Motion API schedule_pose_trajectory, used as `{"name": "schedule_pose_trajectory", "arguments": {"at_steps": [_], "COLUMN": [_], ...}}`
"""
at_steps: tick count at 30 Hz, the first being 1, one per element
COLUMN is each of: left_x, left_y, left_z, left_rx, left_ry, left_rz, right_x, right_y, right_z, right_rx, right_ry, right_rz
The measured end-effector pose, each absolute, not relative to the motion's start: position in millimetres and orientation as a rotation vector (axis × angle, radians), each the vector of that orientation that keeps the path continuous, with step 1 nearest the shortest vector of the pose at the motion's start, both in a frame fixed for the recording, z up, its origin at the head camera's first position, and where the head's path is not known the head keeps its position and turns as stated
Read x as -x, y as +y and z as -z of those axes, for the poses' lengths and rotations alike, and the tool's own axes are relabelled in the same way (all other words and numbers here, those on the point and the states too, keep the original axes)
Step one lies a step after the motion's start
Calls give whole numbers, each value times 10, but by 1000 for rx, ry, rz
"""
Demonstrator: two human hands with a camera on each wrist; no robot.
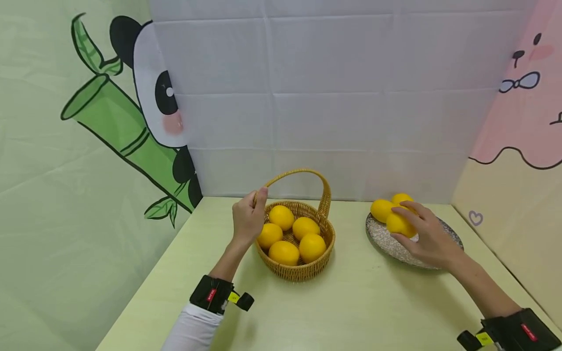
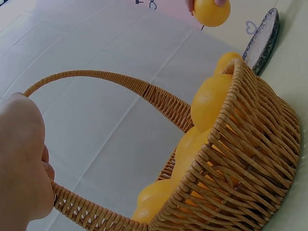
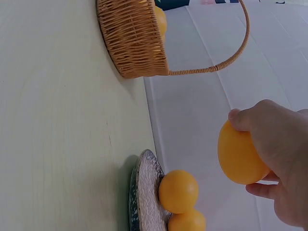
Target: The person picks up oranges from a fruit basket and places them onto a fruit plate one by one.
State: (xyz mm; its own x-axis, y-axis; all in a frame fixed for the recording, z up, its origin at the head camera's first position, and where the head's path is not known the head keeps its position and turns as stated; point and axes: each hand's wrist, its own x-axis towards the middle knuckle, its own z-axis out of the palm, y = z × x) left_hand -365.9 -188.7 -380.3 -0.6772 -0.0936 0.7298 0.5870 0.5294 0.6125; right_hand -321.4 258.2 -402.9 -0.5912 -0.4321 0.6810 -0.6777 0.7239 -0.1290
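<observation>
In the head view my left hand (image 1: 248, 218) grips the handle of a round wicker basket (image 1: 296, 274) at its left side. Several yellow citrus fruits (image 1: 284, 253) lie inside the basket. Over at the right, my right hand (image 1: 432, 241) holds another yellow citrus fruit (image 1: 399, 225) between thumb and fingers. The right wrist view shows that fruit (image 3: 240, 153) held up off the speckled plate (image 3: 147, 192). Two more fruits (image 3: 178, 191) rest on the plate beneath it. From the left wrist, the basket handle (image 2: 96, 74) arches away from my fist.
Both basket and plate stand on a pale yellow-green table (image 1: 342, 312). A grey-white cloth wall (image 1: 325, 117) rises behind it, with a panda-print cloth (image 1: 110, 195) on the left and a pink and cream one (image 1: 518, 195) on the right.
</observation>
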Motion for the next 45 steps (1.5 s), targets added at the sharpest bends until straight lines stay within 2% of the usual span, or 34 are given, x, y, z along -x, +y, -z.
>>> {"name": "schedule_pose_trajectory", "arguments": {"at_steps": [14, 27, 45], "left_x": [3679, 3674, 3675], "left_y": [-1905, -1909, -1890], "left_z": [3791, 3774, 3823], "left_rx": [404, 406, 400], "left_ry": [-2025, -2018, -2016], "left_rz": [1158, 1165, 1178], "right_x": [3346, 3622, 4015], "right_y": [3015, 3395, 3534], "right_z": [4053, 4210, 4453], "right_rx": [-678, -535, -346], "right_ry": [-2375, -2483, -2695], "right_rz": [-498, -527, -538]}}
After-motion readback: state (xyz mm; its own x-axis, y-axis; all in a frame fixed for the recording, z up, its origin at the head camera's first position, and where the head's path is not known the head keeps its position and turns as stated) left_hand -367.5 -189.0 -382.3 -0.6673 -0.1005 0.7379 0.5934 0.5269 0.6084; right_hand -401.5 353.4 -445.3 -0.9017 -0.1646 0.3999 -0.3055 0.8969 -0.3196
